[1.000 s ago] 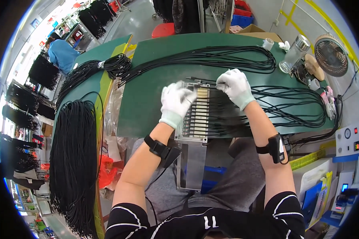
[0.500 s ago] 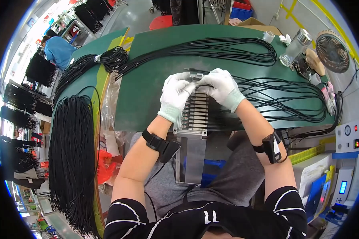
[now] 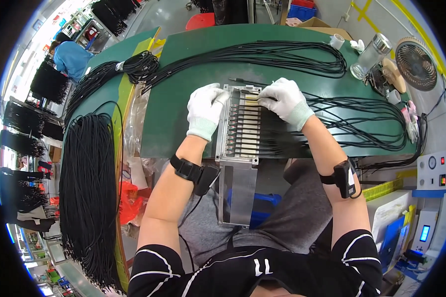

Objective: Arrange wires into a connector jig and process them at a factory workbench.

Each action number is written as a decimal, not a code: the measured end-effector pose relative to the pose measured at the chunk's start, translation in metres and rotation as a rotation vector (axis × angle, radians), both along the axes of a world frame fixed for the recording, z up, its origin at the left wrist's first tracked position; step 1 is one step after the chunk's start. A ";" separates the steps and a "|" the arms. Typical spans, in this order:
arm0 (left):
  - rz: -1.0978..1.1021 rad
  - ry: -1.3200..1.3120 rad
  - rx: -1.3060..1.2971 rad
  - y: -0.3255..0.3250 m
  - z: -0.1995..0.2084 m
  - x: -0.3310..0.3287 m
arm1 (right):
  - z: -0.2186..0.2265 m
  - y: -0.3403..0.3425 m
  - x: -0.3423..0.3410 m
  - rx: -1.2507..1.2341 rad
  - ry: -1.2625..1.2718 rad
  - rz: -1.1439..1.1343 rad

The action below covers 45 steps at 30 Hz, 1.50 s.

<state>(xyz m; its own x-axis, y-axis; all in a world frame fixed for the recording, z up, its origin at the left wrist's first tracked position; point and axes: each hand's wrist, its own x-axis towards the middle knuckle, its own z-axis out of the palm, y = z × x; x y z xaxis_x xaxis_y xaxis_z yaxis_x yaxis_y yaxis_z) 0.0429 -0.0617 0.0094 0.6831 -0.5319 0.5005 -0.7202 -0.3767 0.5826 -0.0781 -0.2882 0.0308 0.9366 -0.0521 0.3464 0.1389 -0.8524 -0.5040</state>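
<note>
head view looks down on a metal fixture (image 3: pixel 240 123), a long slotted plate lying at the near edge of the green desk (image 3: pixel 183 109) and reaching out past that edge over the person's lap. its slots hold a row of black cable ends (image 3: pixel 243 129), side by side, with their leads running off to the right across the desk.

the left hand (image 3: pixel 203 110), in a white glove, rests on the fixture's left rim near its far corner, fingers curled loosely against the metal; it grips nothing that can be made out. the right hand (image 3: pixel 282 99), also gloved, lies over the fixture's far right corner with its fingertips pinched narrow on a black cable (image 3: pixel 245 92) at the topmost slots. whether that cable is already seated in a slot cannot be told.

loops of black cable (image 3: pixel 362 121) spread from the fixture toward the right edge of the desk, and another long bundle (image 3: pixel 282 52) curves along the far edge. a coiled bunch (image 3: pixel 141 67) sits at the far left corner. a thick hank of black cables (image 3: pixel 89 198) hangs beside the left edge. near the far right corner stand a glass jar (image 3: pixel 369 55) and a small fan (image 3: pixel 415 64). a person in blue (image 3: pixel 72 57) works well apart, beyond the far left.
</note>
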 end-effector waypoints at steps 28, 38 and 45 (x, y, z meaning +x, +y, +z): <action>-0.071 -0.321 0.494 -0.021 0.005 -0.028 | 0.007 -0.004 0.007 -0.387 -0.080 -0.242; 0.053 -0.145 0.018 -0.016 0.002 -0.008 | 0.009 -0.005 0.006 -0.356 -0.175 -0.069; -0.140 -0.004 -0.069 -0.017 0.001 -0.007 | 0.007 0.023 0.010 -0.205 -0.287 0.032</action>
